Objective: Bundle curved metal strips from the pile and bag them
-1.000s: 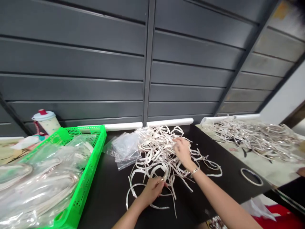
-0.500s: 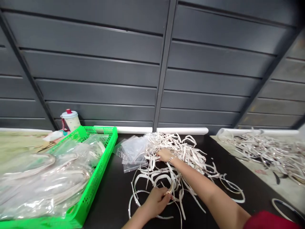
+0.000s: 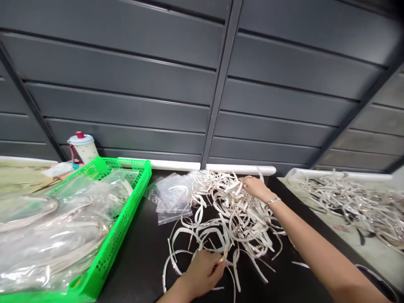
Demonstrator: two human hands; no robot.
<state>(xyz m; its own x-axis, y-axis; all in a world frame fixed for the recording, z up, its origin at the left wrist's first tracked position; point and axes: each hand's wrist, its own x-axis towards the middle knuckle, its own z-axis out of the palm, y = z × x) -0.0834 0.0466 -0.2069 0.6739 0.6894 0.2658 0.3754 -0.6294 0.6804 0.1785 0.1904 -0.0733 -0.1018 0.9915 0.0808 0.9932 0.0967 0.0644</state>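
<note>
A tangled pile of thin white and metallic curved strips (image 3: 249,214) lies on the black table surface (image 3: 135,252). Low in the middle, my left hand (image 3: 205,271) is closed on a strip at the pile's near edge. My right hand (image 3: 255,188), with a bracelet on the wrist, reaches over the back of the pile with its fingers closed on some strips. Clear plastic bags (image 3: 173,195) lie left of the pile, with one curved white strip on top of them.
At the left, a green basket (image 3: 123,223) holds filled plastic bags (image 3: 57,240). Behind it stands a cup with a red-topped lid (image 3: 85,149). More strips (image 3: 353,206) are heaped at the right. A grey panelled wall (image 3: 158,84) rises behind.
My right hand has moved right and slightly back, shifting strips in the pile. A curved strip now lies on the clear bags. My left hand stays nearly in place. The view has shifted slightly.
</note>
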